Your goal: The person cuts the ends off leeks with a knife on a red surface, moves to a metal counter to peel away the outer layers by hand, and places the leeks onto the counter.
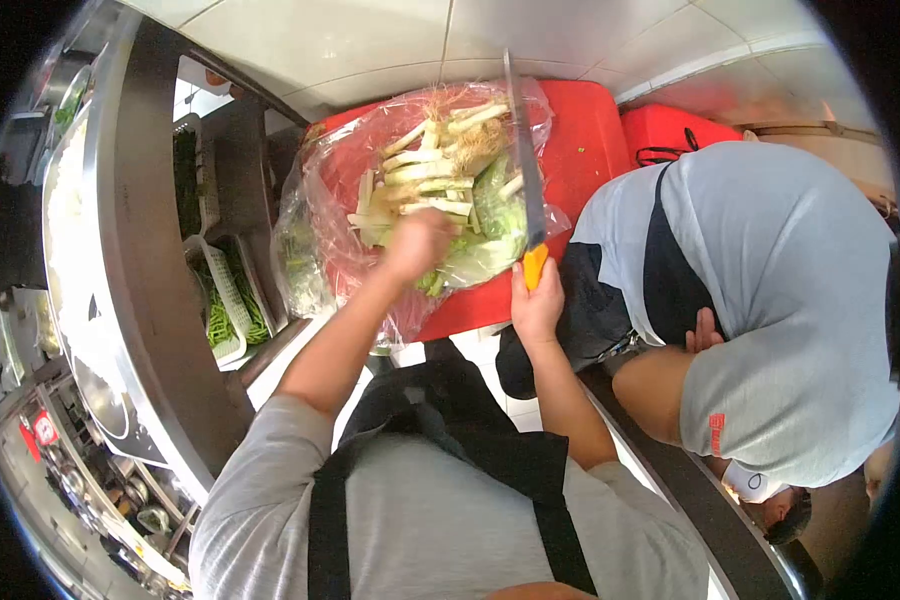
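A long knife with a yellow handle (535, 266) is in my right hand (538, 303), its blade pointing up and away over the red surface (595, 135). My left hand (419, 243), smeared by motion, is at the near edge of a heap of pale green and white vegetable stalks with roots (445, 165). The stalks lie in and on a clear plastic bag (335, 190) spread over the red surface. Leafy green pieces (495, 235) sit between the stalks and the knife. Whether my left hand holds anything is blurred.
A person in a grey shirt (790, 260) leans in close at the right. Under the steel counter (155, 250) at the left are baskets, one with green beans (220, 315). A tiled wall (360, 45) stands behind the red surface, and a red box (670, 130) is beside it.
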Motion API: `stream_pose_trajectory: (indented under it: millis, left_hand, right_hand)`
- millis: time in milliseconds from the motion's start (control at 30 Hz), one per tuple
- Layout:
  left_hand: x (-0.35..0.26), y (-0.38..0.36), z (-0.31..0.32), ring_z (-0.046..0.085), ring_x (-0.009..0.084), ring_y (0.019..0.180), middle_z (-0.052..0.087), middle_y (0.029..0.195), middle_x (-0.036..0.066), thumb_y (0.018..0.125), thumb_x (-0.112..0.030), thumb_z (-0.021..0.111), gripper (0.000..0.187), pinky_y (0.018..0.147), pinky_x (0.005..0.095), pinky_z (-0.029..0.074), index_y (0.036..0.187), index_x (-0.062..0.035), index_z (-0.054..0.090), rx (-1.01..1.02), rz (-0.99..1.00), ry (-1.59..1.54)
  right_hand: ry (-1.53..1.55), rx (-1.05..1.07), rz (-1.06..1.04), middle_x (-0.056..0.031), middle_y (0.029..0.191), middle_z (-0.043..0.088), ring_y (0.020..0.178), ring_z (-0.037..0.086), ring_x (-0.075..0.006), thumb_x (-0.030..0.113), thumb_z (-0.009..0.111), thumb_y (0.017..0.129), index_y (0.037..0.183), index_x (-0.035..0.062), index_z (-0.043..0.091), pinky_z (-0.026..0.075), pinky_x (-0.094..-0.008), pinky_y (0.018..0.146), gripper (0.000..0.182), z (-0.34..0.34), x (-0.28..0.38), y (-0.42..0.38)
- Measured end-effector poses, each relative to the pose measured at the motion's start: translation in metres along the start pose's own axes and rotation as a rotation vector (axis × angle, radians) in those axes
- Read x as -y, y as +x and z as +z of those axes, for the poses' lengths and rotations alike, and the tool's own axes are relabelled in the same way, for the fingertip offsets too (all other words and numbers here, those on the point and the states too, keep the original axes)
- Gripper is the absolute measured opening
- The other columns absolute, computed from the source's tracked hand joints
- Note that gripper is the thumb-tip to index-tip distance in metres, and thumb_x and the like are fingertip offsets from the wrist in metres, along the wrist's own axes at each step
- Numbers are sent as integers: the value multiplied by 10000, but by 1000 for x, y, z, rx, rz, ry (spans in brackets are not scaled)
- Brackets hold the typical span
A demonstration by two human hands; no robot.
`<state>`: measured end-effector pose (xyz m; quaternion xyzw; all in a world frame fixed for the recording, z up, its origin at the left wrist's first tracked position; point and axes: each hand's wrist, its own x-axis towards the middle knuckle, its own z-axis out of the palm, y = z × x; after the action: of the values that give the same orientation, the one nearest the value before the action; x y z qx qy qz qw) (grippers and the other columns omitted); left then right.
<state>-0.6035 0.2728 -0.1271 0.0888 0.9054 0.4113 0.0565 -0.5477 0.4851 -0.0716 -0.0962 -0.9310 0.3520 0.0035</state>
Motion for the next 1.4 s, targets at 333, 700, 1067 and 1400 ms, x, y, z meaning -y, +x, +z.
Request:
stream_pose_trajectory:
  millis: [333, 700, 1067, 1400]
  left_hand:
    - [-33, 125, 114, 566, 323, 930, 563, 953, 144, 826, -149, 459, 231, 768, 413, 488, 999, -124, 609, -75, 84, 252]
    - [20, -35, -61, 536, 377, 1008, 556, 1126, 171, 735, -33, 628, 382, 863, 402, 451, 1109, -88, 572, -330, -119, 299]
    - [87, -75, -42, 577, 167, 824, 590, 1008, 92, 764, -144, 685, 623, 825, 280, 453, 1310, -65, 396, -430, -495, -822]
    - [-16, -71, 7, 496, 290, 1115, 527, 1160, 176, 777, -59, 623, 438, 971, 347, 371, 1200, -12, 519, -213, -375, -362]
  right_hand:
    - [-63, 54, -50, -207, 925, 509, 870, 513, -407, 229, 644, 816, 1005, -10, 467, 415, -450, 753, 352, -57, 10, -6]
    - [-231, -206, -253, -238, 1167, 484, 1099, 454, -425, 178, 666, 765, 1050, 46, 480, 392, -471, 883, 364, 18, -32, 59]
    - [193, 47, -44, -205, 756, 617, 788, 625, -397, 123, 626, 755, 977, 81, 499, 481, -442, 655, 260, 27, 27, 46]
    - [59, 273, -296, -220, 1055, 570, 1003, 563, -358, 146, 657, 717, 1020, 34, 536, 459, -409, 819, 345, 13, 113, 44]
